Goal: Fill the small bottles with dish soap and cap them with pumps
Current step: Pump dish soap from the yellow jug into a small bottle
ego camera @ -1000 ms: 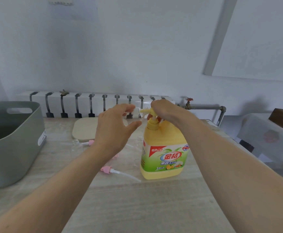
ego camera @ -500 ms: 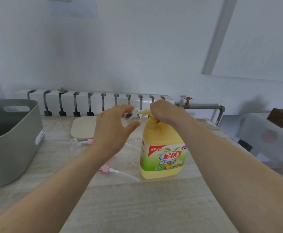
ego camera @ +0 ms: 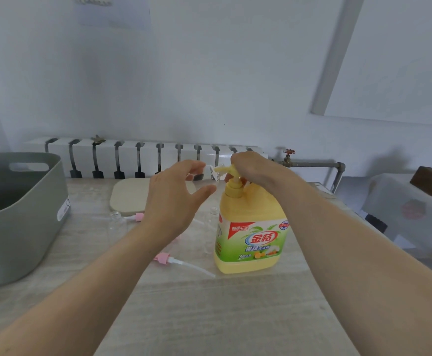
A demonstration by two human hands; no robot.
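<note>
A large yellow dish soap bottle (ego camera: pixel 251 242) with a green label stands on the table. My right hand (ego camera: pixel 251 168) lies over its yellow pump head (ego camera: pixel 225 169), fingers curled round it. My left hand (ego camera: pixel 174 199) holds a small clear bottle (ego camera: pixel 212 173) between thumb and fingers, right at the nozzle's tip; the bottle is faint and mostly hidden. Two more small clear bottles stand on the table, one (ego camera: pixel 115 217) left of my left wrist and one (ego camera: pixel 213 212) beside the soap bottle. A pink pump (ego camera: pixel 139 217) lies near the left bottle. Another pink pump (ego camera: pixel 163 259) with a long tube lies in front.
A grey plastic tub (ego camera: pixel 22 222) fills the table's left side. A beige board (ego camera: pixel 127 199) lies at the back by the white radiator (ego camera: pixel 138 155). A pipe with a red valve (ego camera: pixel 289 156) runs to the right. A cloth-covered side table (ego camera: pixel 410 206) stands at the far right.
Both hands stay at the pump nozzle with hardly any movement. Only the view has shifted slightly.
</note>
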